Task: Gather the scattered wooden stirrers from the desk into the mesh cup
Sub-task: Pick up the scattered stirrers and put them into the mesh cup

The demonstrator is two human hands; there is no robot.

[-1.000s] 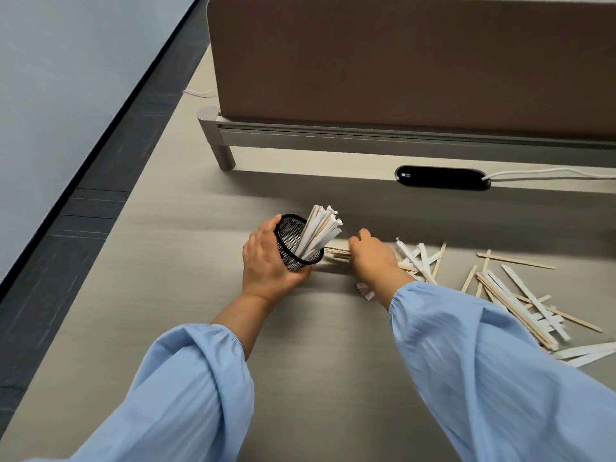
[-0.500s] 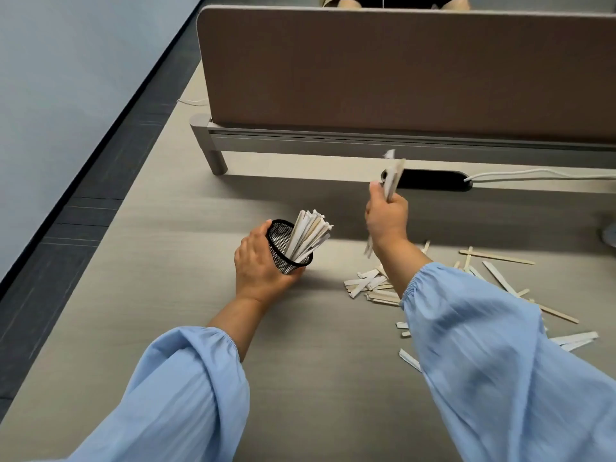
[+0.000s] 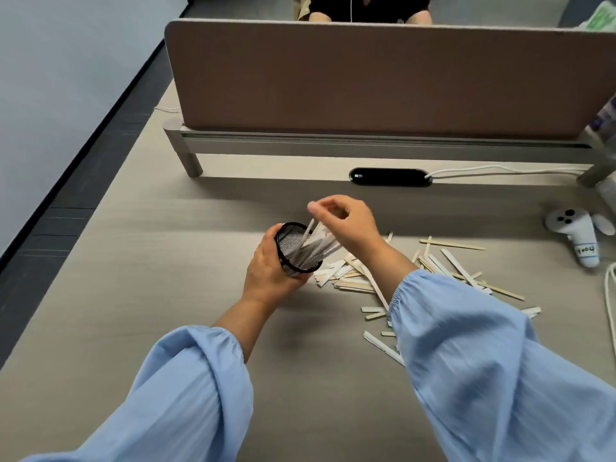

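Observation:
My left hand [image 3: 266,271] grips the black mesh cup [image 3: 295,250], tilted with its mouth toward the right. A bundle of wooden stirrers [image 3: 316,246] sticks out of the cup. My right hand [image 3: 346,221] hovers just above the cup's mouth, its fingers curled over the tops of the stirrers in the cup; whether it still pinches any is unclear. Several loose stirrers [image 3: 443,265] lie scattered on the desk to the right of the cup, some under my right sleeve.
A brown divider panel [image 3: 366,78] on a grey rail runs along the desk's far side, with a black cable slot [image 3: 390,176] and a white cable. A white controller [image 3: 573,235] lies at the far right. A person sits behind the panel.
My right hand lifted a few stirrers from the desk, raised them high, then brought them down into the cup. My left hand kept hold of the cup.

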